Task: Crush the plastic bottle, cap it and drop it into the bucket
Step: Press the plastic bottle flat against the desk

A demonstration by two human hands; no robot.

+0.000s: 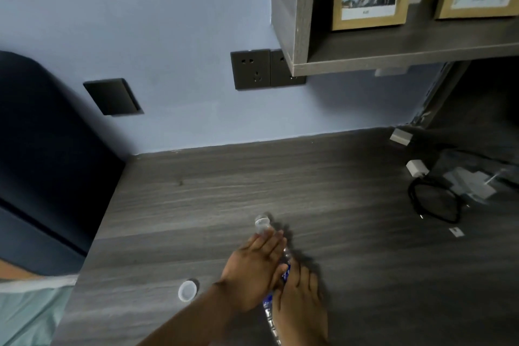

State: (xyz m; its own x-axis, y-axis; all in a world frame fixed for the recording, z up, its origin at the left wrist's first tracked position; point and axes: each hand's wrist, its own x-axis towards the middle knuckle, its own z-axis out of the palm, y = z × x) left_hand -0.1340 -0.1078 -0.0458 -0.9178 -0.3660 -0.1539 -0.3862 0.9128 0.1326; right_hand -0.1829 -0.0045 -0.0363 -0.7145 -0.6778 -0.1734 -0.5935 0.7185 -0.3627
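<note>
A clear plastic bottle [263,225] with a blue label lies on the grey wooden desk [252,182], its open neck pointing away from me. My left hand [254,270] presses flat on the bottle's upper part, fingers near the neck. My right hand [302,303] presses on its lower part beside the label. Most of the bottle's body is hidden under both hands. The white cap [187,290] rests on the desk, to the left of my left wrist, open side up. No bucket is in view.
A black cable [434,202], white chargers [417,168] and a plastic bag lie at the right of the desk. A shelf [393,50] with framed pictures hangs above right. Wall sockets [251,69] sit behind. A dark blue headboard [42,163] borders the left.
</note>
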